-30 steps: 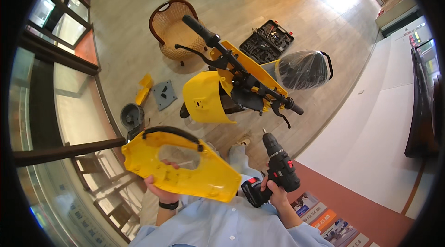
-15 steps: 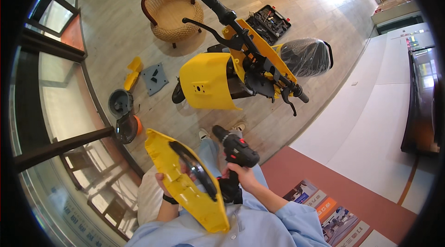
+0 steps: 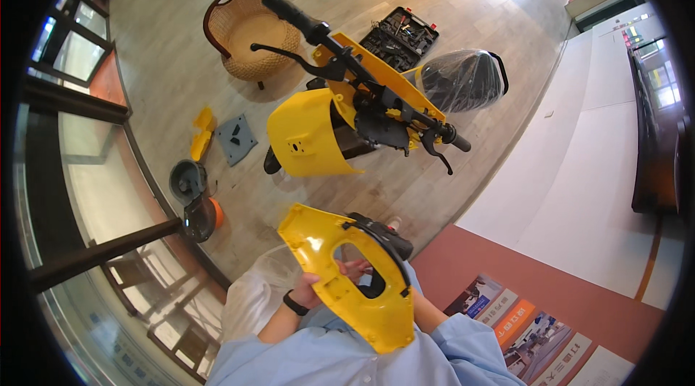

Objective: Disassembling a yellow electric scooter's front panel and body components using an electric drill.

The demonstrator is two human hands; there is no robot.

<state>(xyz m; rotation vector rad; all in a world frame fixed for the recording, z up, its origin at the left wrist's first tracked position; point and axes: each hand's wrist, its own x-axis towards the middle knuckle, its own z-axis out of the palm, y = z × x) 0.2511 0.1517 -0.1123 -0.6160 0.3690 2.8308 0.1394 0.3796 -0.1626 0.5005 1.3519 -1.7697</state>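
Note:
My left hand, with a dark band on its wrist, grips the left edge of a yellow plastic scooter panel. The panel has a long opening and a glossy black strip along its right side. Fingers show through the opening, but I cannot tell of which hand. Behind the panel's upper right edge a black cordless drill is partly visible. My right forearm reaches behind the panel toward the drill; the hand itself is mostly hidden. Ahead stands a partly assembled scooter with yellow body panels and black handlebars.
A wicker chair and an open toolbox stand beyond the scooter. On the floor at left lie a yellow part, a grey plate and a dark tub. Glass panels line the left; a white wall rises at right.
The yellow panel has swung right and turned its inner face toward me, now covering my right hand and most of the drill. My left hand has moved right with it. The view has shifted slightly.

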